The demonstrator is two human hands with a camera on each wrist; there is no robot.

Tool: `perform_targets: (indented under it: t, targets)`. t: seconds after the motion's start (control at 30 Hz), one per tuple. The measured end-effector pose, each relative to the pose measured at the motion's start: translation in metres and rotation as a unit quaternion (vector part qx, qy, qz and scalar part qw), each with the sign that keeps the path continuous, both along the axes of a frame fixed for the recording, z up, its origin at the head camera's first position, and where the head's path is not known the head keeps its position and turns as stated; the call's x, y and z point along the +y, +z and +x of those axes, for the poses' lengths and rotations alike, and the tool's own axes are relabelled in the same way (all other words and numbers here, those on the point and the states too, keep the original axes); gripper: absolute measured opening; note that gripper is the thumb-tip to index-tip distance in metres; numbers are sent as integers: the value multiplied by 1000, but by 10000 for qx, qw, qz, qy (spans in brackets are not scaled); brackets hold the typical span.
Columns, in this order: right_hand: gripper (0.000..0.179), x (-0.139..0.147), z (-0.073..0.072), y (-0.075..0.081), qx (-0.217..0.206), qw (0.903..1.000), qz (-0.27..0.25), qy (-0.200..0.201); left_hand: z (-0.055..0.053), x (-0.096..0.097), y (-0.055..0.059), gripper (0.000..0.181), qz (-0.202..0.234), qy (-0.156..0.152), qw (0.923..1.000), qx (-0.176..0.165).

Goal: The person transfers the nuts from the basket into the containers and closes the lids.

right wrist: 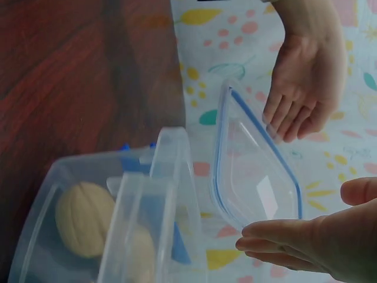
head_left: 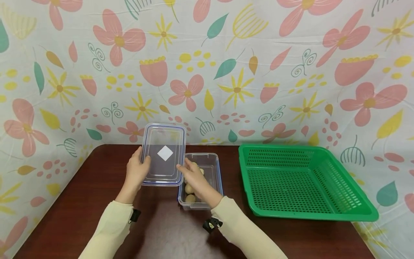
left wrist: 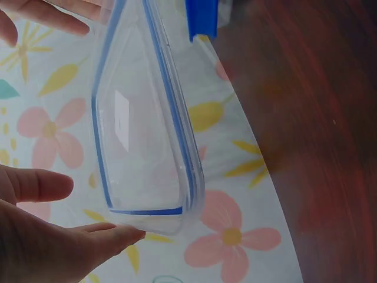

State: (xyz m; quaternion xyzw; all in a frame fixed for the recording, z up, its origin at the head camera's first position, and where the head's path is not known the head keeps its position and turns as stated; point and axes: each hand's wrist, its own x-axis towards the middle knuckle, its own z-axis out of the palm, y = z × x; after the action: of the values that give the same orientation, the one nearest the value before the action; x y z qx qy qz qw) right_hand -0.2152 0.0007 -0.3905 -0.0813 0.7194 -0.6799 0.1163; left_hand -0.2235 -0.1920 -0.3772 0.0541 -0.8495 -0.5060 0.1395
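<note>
A clear plastic lid (head_left: 164, 154) with a blue seal and a white diamond-shaped label stands raised between both hands. At its left edge is the left hand (head_left: 137, 167), its fingers straight against the rim and its thumb apart in the left wrist view. On the opposite edge, the right hand (right wrist: 318, 242) touches the lid with straight fingers, thumb raised off it. Below and to the right sits a clear box (head_left: 211, 176) with blue edging. Several round tan things (right wrist: 85, 219), which look like walnuts, lie inside; the right hand hides some in the head view.
To the right, a green plastic basket (head_left: 310, 216) with perforated sides and bottom stands on the dark brown table (head_left: 161, 230). A white floral cloth (head_left: 226, 90) hangs behind the table's far edge. Both wrists wear black straps.
</note>
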Motion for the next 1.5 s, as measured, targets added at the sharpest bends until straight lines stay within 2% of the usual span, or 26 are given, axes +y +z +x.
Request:
perform_targets:
  t: [0.2,0.33,0.43,0.67,1.0,1.23,1.37,1.5]
  targets:
    - [63,18,-5,4,48,9999,34,-113,-2,16,1,52,675,-193,9973,233]
    - [63,30,-6,7,150,9995,116,-247,-3,26,2,50,1122,-312,9916,566]
    - [63,37,-6,8,152,9992,65,-372,-2,34,3,49,1283,-385,9878,788]
    - [60,51,-4,8,250,9959,-491,-722,1,48,1,46,1577,-485,9810,1021]
    - [56,68,-1,9,362,9905,-1147,-670,0,66,-3,35,2232,-479,9601,1615]
    - [58,73,-1,6,461,9821,-1645,-792,1,69,-4,37,3103,-666,9352,1570]
    - [66,76,0,5,302,9794,-1825,-804,2,70,-6,33,3345,-751,9279,1462]
    - [71,81,0,5,-29,9776,-1954,-785,3,71,-9,27,3417,-1069,9230,1411]
